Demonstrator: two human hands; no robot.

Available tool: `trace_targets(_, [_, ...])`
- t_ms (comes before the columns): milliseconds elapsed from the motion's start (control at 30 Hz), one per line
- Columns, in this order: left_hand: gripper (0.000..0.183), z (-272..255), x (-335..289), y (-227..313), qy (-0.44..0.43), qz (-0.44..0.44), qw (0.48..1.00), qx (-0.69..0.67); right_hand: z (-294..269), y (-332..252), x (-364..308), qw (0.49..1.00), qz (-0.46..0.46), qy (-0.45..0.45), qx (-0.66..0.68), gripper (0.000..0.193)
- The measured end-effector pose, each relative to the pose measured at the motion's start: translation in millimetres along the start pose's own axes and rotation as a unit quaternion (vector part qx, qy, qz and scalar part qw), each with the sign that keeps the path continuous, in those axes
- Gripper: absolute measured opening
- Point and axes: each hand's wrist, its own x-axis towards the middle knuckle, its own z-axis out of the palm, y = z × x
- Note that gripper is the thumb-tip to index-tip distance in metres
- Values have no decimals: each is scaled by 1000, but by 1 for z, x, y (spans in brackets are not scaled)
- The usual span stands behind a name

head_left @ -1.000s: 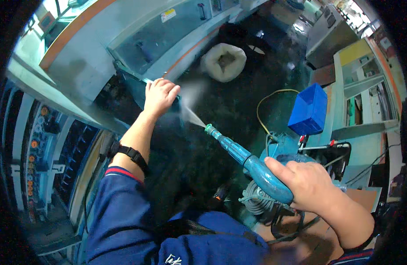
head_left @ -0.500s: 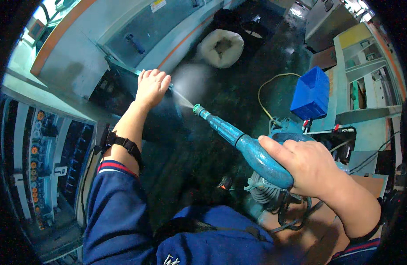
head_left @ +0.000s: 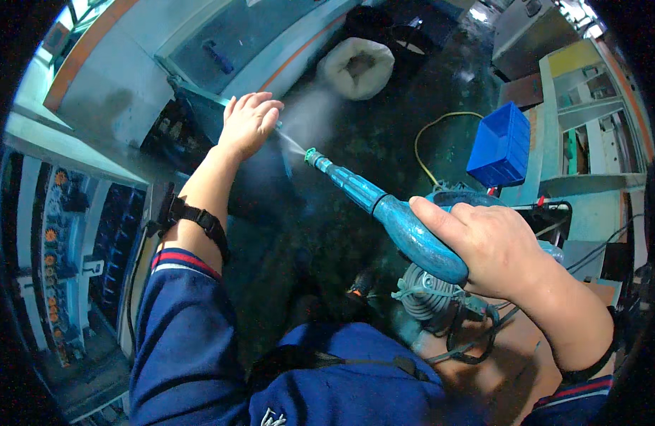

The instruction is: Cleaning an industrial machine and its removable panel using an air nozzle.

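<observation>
My right hand (head_left: 494, 248) is wrapped round the grip of a blue spray gun (head_left: 356, 192), which points up and left. From its nozzle a thin white jet (head_left: 292, 144) runs to the end of a dark upright panel (head_left: 203, 106), and mist (head_left: 313, 113) hangs beyond it. Over that panel's top edge lies my left hand (head_left: 248, 126), its fingertips reaching past the edge. The jet strikes close to these fingers. How far they curl behind the panel is partly hidden.
A large white sack (head_left: 359, 67) with an open top stands ahead. Right of me are a blue crate (head_left: 499, 145), a yellow hose (head_left: 416, 145), a coiled grey hose (head_left: 423, 295) and a machine frame (head_left: 590, 113). At left stands an open cabinet (head_left: 65, 270) with orange knobs.
The spray gun and my right hand have shifted slightly up and left. My left hand's fingers have stretched and lifted a little at the panel edge. The jet keeps running.
</observation>
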Motion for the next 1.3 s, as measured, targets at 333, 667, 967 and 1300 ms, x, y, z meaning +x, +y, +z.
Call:
trace_targets(333, [39,-2,4,-1,-11,3,1000,7,9,4,8,999,17,-43,24,71])
trace_targets(667, [39,3,13,-1,1,10,1000,-5,28,13,21,995,20,-89,50,89])
trace_targets(967, [40,7,20,0,-1,4,1000,-6,47,22,32,991,31,-119,48,87])
trace_targets(1300, [41,11,25,-2,3,3,1000,4,77,28,45,987,40,-137,76,80])
